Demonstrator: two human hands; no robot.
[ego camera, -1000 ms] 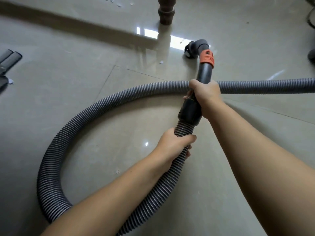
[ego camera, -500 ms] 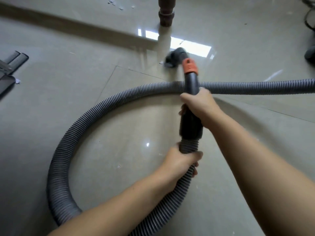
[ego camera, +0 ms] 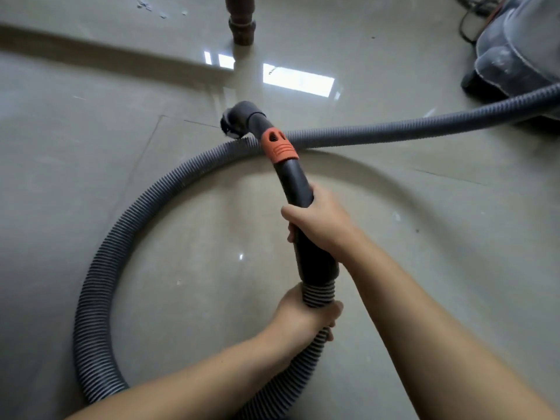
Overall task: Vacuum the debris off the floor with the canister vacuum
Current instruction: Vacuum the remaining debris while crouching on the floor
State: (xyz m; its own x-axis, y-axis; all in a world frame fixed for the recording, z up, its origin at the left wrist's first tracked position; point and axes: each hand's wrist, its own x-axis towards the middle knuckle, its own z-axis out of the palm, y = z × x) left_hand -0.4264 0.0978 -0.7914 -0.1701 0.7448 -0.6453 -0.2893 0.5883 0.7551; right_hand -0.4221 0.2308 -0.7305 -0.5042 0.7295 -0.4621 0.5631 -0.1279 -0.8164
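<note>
A glossy grey tiled floor (ego camera: 91, 207) filled the view. At the upper right, partly cut off by the frame edge, stood the canister vacuum (ego camera: 515, 53) with its clear housing, well apart from both hands. From it a ribbed grey hose (ego camera: 100, 268) ran leftward across the floor, swept round in a wide loop at the left and rose at the bottom of the view to meet the hands. Where the hose ended, a black wand handle (ego camera: 303, 201) continued upward and away from the person, crossing over the hose's far run. An orange collar (ego camera: 278, 147) ringed the handle above the hands, and beyond it an angled black nozzle (ego camera: 239, 118) pointed down at the floor.

The right hand (ego camera: 321, 222) was wrapped round the middle of the wand handle, fingers curled under it. Just below, the left hand (ego camera: 306, 319) gripped the ribbed hose right where it entered the handle's cuff. A dark wooden furniture leg (ego camera: 241, 19) stood at the top centre. Small pale debris (ego camera: 145, 4) lay scattered at the top left, far from the nozzle.
</note>
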